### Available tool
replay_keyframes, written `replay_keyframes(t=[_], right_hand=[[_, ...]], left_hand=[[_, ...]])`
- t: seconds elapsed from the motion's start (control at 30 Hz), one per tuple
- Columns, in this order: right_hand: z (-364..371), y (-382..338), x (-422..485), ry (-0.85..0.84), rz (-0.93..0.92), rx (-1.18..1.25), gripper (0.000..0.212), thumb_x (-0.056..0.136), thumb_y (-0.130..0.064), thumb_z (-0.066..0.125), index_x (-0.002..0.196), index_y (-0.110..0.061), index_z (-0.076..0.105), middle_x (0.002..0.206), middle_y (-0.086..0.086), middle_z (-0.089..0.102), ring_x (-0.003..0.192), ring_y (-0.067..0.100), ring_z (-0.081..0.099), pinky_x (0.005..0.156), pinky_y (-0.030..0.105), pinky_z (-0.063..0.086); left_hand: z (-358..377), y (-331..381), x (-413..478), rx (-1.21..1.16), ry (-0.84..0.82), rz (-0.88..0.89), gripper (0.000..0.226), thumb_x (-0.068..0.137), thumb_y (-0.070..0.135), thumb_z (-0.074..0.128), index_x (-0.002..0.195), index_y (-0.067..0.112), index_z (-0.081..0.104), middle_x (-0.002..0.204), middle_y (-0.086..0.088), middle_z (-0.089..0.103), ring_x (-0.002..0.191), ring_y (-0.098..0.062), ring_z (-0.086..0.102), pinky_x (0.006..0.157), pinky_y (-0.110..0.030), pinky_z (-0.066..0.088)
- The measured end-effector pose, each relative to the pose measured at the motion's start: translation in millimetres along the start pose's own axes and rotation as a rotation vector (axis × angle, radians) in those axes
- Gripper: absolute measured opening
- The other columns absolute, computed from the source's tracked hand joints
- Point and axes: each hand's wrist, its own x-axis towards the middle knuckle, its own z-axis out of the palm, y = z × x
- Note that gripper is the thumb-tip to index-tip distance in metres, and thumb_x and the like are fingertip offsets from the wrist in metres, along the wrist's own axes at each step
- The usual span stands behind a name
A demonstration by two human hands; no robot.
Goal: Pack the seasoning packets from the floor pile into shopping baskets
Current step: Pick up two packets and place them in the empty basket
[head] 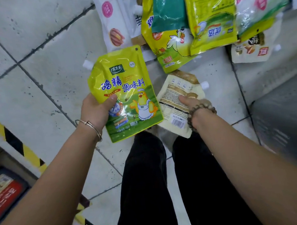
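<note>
My left hand (97, 111) grips a yellow-green spouted seasoning pouch (128, 88) with a cartoon chicken, thumb on its front, held above the tiled floor. My right hand (190, 105) holds a cream spouted pouch (174, 99) back side up, thumb pressed on its label, barcode toward me. The floor pile (197, 16) of yellow, green, white and pink packets lies beyond both hands at the top of the view. No basket shows clearly.
A yellow-and-black striped edge (16, 143) runs along the left, with a shelf of red-labelled goods (2, 193) below it. A dark grey blurred surface (291, 123) stands at the right. My black-trousered legs (152, 177) are under the hands.
</note>
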Motion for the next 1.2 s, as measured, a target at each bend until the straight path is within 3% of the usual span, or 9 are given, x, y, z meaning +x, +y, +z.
replay_keyframes(t=[0.1,0.2,0.3,0.37,0.5,0.67,0.9,1.1,1.2], right_hand=[[-31.8,4.5,-53.3,0.196,-0.093,-0.055,0.055,0.072,-0.032,0.079,0.113,0.0,0.062,0.108,0.011,0.067,0.093,0.026,0.065,0.08,0.031,0.051],[-58.7,1.2,-102.1,0.227,-0.207,-0.072,0.049,0.072,-0.028,0.08,0.109,-0.002,0.063,0.102,0.005,0.065,0.092,0.022,0.063,0.074,0.027,0.049],[-89.2,-11.4,-151.5,0.237,-0.367,-0.053,0.03,0.071,-0.023,0.08,0.096,-0.019,0.063,0.092,-0.004,0.065,0.087,0.017,0.064,0.072,0.025,0.049],[-113.2,-16.4,-176.0,0.247,-0.446,-0.039,0.032,0.071,-0.02,0.081,0.099,-0.018,0.066,0.095,-0.004,0.068,0.089,0.014,0.065,0.081,0.029,0.052],[-165.8,-20.8,-220.5,0.241,-0.531,0.053,0.038,0.075,-0.016,0.077,0.11,-0.019,0.062,0.094,-0.012,0.064,0.085,0.003,0.062,0.074,0.014,0.048],[-234.7,-4.6,-261.1,0.242,-0.556,0.212,0.039,0.078,-0.011,0.074,0.112,-0.024,0.06,0.094,-0.018,0.064,0.08,-0.01,0.058,0.069,0.003,0.046],[-333.1,34.4,-290.5,0.329,-0.537,0.382,0.031,0.077,-0.012,0.074,0.102,-0.026,0.064,0.087,-0.02,0.068,0.076,-0.008,0.065,0.066,0.011,0.051],[-417.4,74.9,-275.1,0.464,-0.477,0.48,0.029,0.077,-0.011,0.075,0.1,-0.025,0.065,0.084,-0.019,0.065,0.065,-0.012,0.062,0.059,0.008,0.05],[-452.1,92.2,-254.9,0.511,-0.436,0.476,0.031,0.075,-0.014,0.077,0.103,-0.022,0.065,0.088,-0.014,0.068,0.076,0.0,0.067,0.07,0.021,0.055]], left_hand=[[5.2,24.1,-31.9,0.072,-0.062,0.028,0.027,0.086,0.003,0.062,0.113,0.006,0.059,0.105,-0.006,0.063,0.08,-0.011,0.062,0.074,-0.019,0.051],[8.2,50.2,-66.4,0.107,-0.094,0.044,0.02,0.086,0.004,0.063,0.103,0.014,0.06,0.098,-0.003,0.065,0.076,-0.006,0.062,0.076,-0.023,0.051],[8.2,77.6,-102.5,0.135,-0.145,0.091,0.019,0.085,0.004,0.064,0.091,0.021,0.062,0.083,0.013,0.068,0.072,0.0,0.065,0.075,-0.023,0.052],[11.2,96.7,-127.2,0.171,-0.18,0.144,0.02,0.084,0.003,0.064,0.094,0.02,0.061,0.083,0.016,0.067,0.074,-0.001,0.064,0.078,-0.024,0.052],[27.5,133.5,-179.7,0.229,-0.255,0.244,0.025,0.079,0.004,0.068,0.085,0.027,0.061,0.069,0.025,0.068,0.068,0.006,0.064,0.072,-0.017,0.052],[63.7,162.7,-243.0,0.276,-0.34,0.322,0.029,0.083,-0.002,0.062,0.087,0.027,0.061,0.07,0.025,0.069,0.068,0.005,0.064,0.07,-0.015,0.053],[128.2,197.0,-311.9,0.29,-0.494,0.381,0.024,0.067,0.016,0.065,0.091,0.022,0.063,0.076,0.018,0.071,0.074,-0.003,0.067,0.073,-0.021,0.054],[220.2,196.7,-356.4,0.386,-0.596,0.471,0.018,0.069,0.013,0.065,0.083,0.024,0.063,0.072,0.018,0.071,0.07,-0.002,0.067,0.069,-0.023,0.055],[267.0,188.2,-373.6,0.524,-0.626,0.549,0.015,0.072,0.015,0.066,0.08,0.027,0.063,0.071,0.02,0.07,0.07,0.0,0.066,0.073,-0.027,0.054]])
